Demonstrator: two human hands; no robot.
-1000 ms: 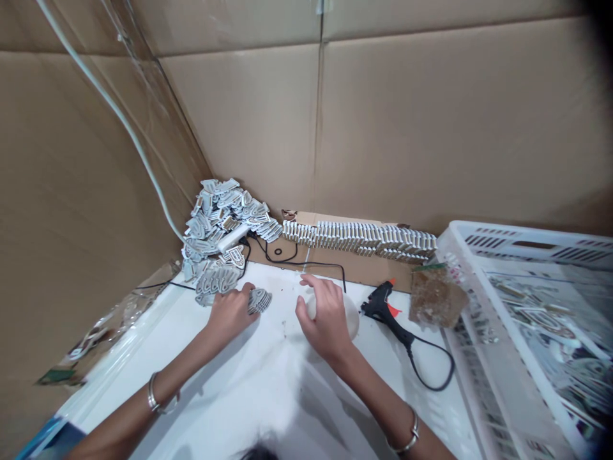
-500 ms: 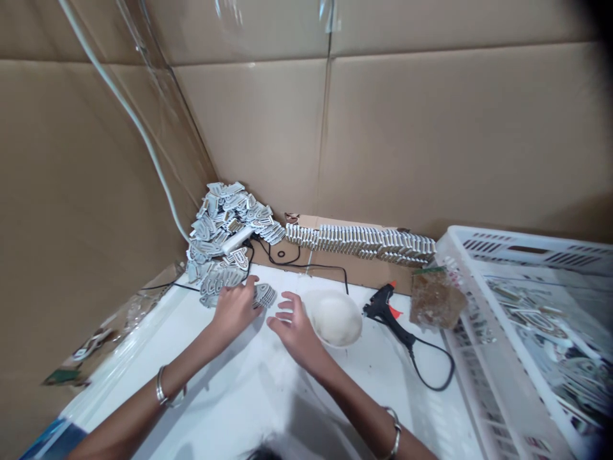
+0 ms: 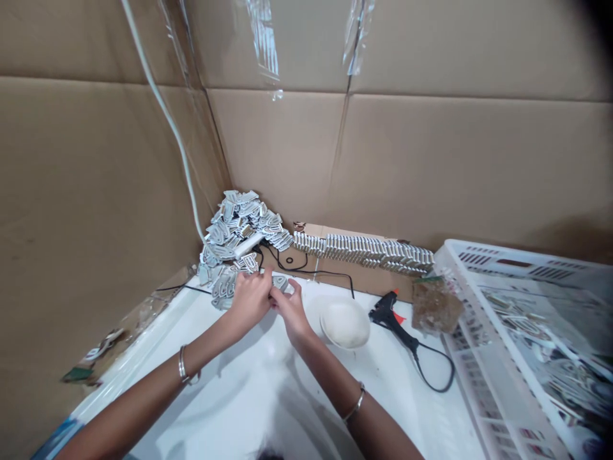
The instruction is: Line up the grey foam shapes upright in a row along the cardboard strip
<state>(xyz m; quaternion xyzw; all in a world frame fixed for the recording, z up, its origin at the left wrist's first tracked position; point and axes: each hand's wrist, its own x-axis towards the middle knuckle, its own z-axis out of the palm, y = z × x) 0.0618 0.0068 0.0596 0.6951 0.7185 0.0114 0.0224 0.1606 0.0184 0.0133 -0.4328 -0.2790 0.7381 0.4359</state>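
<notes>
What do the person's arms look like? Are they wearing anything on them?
Both arms are bare, with no sleeves or gloves. The left arm has a thin silver bangle at the wrist, and the right arm has another bangle.

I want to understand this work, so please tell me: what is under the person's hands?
The end of a small stack of grey-and-white cut pieces shows beyond the left hand and right hand. The hands cover the rest of the stack and the white table top beneath it.
</notes>
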